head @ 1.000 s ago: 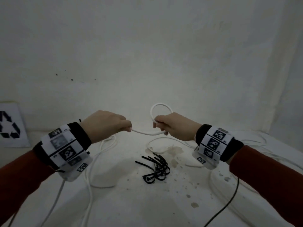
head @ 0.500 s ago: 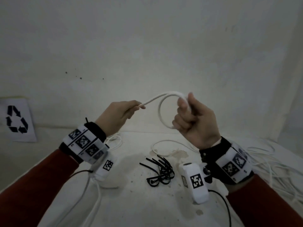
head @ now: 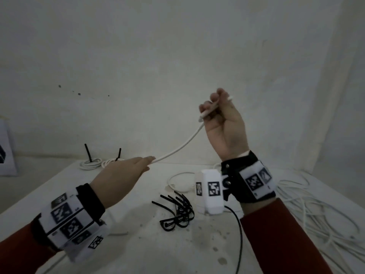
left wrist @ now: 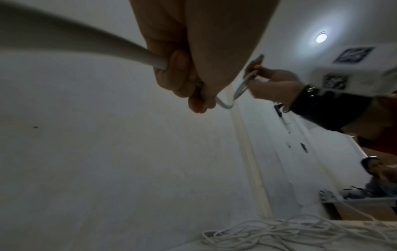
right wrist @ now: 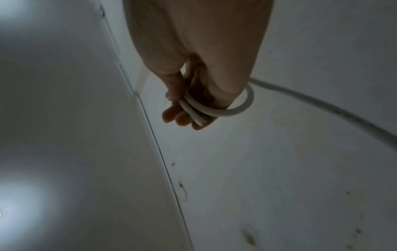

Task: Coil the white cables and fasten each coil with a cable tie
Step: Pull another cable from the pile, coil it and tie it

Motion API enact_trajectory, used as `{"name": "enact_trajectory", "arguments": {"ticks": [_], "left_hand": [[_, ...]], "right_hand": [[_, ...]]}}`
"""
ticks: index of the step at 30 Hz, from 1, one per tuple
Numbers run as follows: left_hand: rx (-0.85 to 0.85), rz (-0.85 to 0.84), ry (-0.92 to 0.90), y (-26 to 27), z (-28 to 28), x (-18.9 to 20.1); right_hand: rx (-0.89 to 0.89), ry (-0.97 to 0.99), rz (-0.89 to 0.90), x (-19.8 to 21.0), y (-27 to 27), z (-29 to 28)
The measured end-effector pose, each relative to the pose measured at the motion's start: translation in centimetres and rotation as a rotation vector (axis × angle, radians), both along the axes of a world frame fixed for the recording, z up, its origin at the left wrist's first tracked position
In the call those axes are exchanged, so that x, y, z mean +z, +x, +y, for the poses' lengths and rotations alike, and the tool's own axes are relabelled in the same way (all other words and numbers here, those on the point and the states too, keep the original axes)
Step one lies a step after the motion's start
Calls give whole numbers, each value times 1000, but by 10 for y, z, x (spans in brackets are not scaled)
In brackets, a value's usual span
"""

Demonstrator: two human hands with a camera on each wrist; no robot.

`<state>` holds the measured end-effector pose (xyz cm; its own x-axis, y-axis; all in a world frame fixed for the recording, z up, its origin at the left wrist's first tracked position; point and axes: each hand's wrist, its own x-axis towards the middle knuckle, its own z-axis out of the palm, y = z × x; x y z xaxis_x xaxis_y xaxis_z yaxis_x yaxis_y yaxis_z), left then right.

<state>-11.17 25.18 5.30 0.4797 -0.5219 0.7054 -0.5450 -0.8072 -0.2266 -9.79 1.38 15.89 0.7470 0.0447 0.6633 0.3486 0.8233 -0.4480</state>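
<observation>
Between my two hands, above the black cable ties (head: 176, 211), ran the white cable (head: 178, 147), taut and gently bowed. My right hand (head: 225, 127) held it high over the ties, fingers curled round a small loop (right wrist: 234, 108) with the cut end (right wrist: 200, 121) poking out past my fingertips. My left hand (head: 120, 179) pinched the cable lower down, left of the ties, thumb and fingers closed on it (left wrist: 182, 76).

Just behind the ties lay a slack white loop (head: 178, 181) on the stained table (head: 138, 254). Well to the right of the ties sprawled a tangle of loose white cable (head: 320, 214). Far behind and left of them sat two finished coils (head: 98, 162), each with a black tie tail standing up. A dark lead (head: 240, 234) trailed from my right wrist unit past the ties.

Half a second earlier the loop had faced me, round and open beside my left hand; since then my right hand had risen and turned it edge-on, and my left had dropped away, drawing the cable out straighter.
</observation>
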Motion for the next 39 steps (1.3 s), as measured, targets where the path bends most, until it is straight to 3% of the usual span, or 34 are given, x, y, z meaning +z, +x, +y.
{"name": "enact_trajectory", "arguments": {"ticks": [2,5,9,12,17,22,25,29,31,36,39], "left_hand": [[12,-19,83,-7,-2,5],[3,-25,162,-17,0,12],[50,-12,195,-26,15,38],[78,-4,199,-31,25,59],[-21,120,-14,-25,30,72],[-257,277,-329,-19,13,64],[-382,524,-588,-29,-2,60],[-480,687,-671,-34,-10,58],[-524,756,-789,-36,-12,59],[-556,821,-980,-43,-25,67],[-520,855,-952,-40,-29,67]], "right_hand": [[-259,-232,-45,-2,10,15],[-602,-741,-194,-11,19,32],[-625,-1428,-353,-30,18,34],[-517,-1656,-401,-41,9,32],[-252,-1536,-350,-48,-15,37],[218,-957,-65,-49,-19,48],[96,-777,46,-49,-22,55],[-125,-702,57,-53,-21,57],[-60,-685,47,-55,-21,55],[334,-616,157,-58,-28,47],[286,-784,65,-55,-35,43]]}}
